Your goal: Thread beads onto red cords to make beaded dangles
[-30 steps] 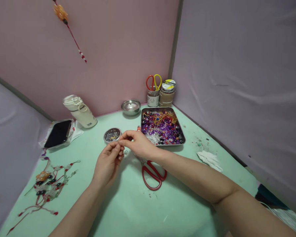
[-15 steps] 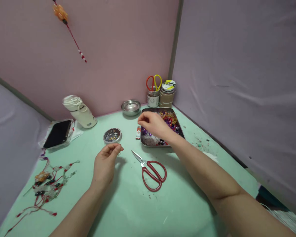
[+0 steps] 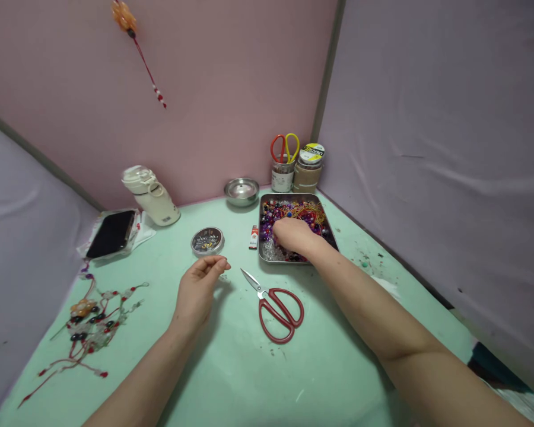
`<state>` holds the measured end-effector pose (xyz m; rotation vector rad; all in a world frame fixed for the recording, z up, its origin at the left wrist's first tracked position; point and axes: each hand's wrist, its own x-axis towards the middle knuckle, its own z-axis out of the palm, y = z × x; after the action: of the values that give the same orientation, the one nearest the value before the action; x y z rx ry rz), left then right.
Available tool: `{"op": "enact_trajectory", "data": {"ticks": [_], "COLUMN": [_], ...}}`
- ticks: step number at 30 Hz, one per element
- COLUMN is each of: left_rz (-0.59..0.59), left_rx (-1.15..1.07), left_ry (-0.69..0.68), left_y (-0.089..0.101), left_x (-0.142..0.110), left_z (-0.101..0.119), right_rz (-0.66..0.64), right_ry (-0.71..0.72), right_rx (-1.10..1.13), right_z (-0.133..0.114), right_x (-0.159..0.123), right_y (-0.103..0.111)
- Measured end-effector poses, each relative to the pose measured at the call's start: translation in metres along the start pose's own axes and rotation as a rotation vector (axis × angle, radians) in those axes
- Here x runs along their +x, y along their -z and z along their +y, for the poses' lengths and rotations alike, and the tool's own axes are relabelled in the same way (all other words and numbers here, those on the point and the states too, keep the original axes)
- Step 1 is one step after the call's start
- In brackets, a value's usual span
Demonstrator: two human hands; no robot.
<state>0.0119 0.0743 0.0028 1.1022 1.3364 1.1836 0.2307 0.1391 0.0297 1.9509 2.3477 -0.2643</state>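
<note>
My left hand (image 3: pixel 198 287) hovers over the table left of the scissors, thumb and forefinger pinched together. Whatever is between those fingertips is too small to name. Reaching into a metal tray (image 3: pixel 263 256) of mixed beads, my right hand (image 3: pixel 296 235) has its fingers curled down by the clear beads (image 3: pixel 273 251); the fingertips are hidden, so what they grip cannot be seen. Red-handled scissors (image 3: pixel 276 305) lie between my arms, blades pointing up and left. A round clear case (image 3: pixel 207 241) of small metal pieces sits just beyond my left hand.
A lighter (image 3: pixel 253 237) lies beside the tray. Behind stand a steel bowl (image 3: pixel 241 192), a jar with scissors (image 3: pixel 282 178), and a lidded jar (image 3: pixel 309 172). At left are a white bottle (image 3: pixel 153 198), a phone (image 3: pixel 112 233) and beaded cords (image 3: pixel 89 326).
My right hand has lowered from above the tray's left edge into the beads, moving right. My left hand keeps its pinch. The whole view has shifted slightly.
</note>
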Motion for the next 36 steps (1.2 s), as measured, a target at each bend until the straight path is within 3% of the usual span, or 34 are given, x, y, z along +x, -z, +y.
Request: {"op": "enact_trajectory", "data": {"ticks": [11,15,19,22,25,30,36], "left_rz": [-0.020,-0.037,-0.060,-0.120,-0.175,-0.216,-0.215], "left_rx": [-0.020,-0.036,-0.054,-0.057,-0.068,-0.120,-0.172], "left_ry": [0.056,0.091,0.114,0.124,0.136,0.179,0.177], "left_y": [-0.002,-0.002,-0.002,-0.001,0.000,-0.001,-0.001], "left_x": [-0.003,-0.004,-0.007,-0.008,-0.009,-0.012,-0.014], "left_z": [0.005,0.006,0.009,0.010,0.010,0.012,0.015], "right_rz": [-0.011,0.094,0.232,0.160,0.072,0.000,-0.044], "right_ry": [-0.011,0.020,0.271,0.437,0.474,0.479,0.494], "right_rx": [-0.023,0.036,0.410,0.802,1.044,1.194,1.222], "right_z": [-0.009,-0.008,-0.013,-0.020,-0.025,-0.029,-0.033], "right_x": [0.001,-0.004,-0.009,-0.011,-0.010,-0.011,-0.015], "right_y": [-0.007,0.000,0.008,0.009,0.006,0.004,0.005]}}
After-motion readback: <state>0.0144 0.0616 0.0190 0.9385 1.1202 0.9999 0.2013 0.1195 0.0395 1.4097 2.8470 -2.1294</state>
